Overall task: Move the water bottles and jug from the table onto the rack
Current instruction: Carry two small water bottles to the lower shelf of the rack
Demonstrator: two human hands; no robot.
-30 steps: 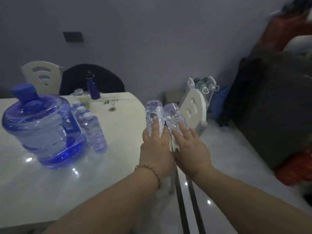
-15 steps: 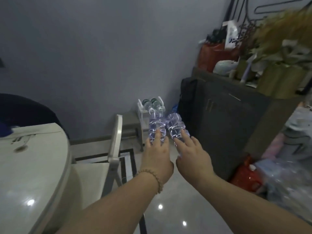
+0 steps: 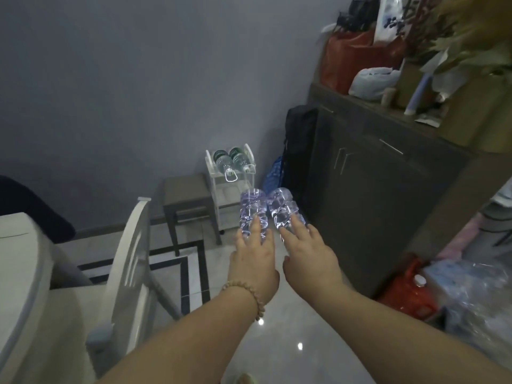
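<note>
Both hands out front over the floor (image 3: 277, 342), side by side: left hand (image 3: 253, 261) w/ one bottle (image 3: 252, 209), right hand (image 3: 310, 256) w/ a second bottle (image 3: 282, 207), bottles nearly touching, bases pointing fwd. Rack (image 3: 230, 187) straight ahead against the wall (image 3: 138, 79), 2 bottles lying on its top tier (image 3: 231, 162). Stool (image 3: 188, 198) just left of rack. Chair (image 3: 130, 261) nearer, left of hands; table edge (image 3: 25, 286) far left. Cabinet (image 3: 388, 189) on right, clutter on top; bags on floor at its near end, bottom right.
</note>
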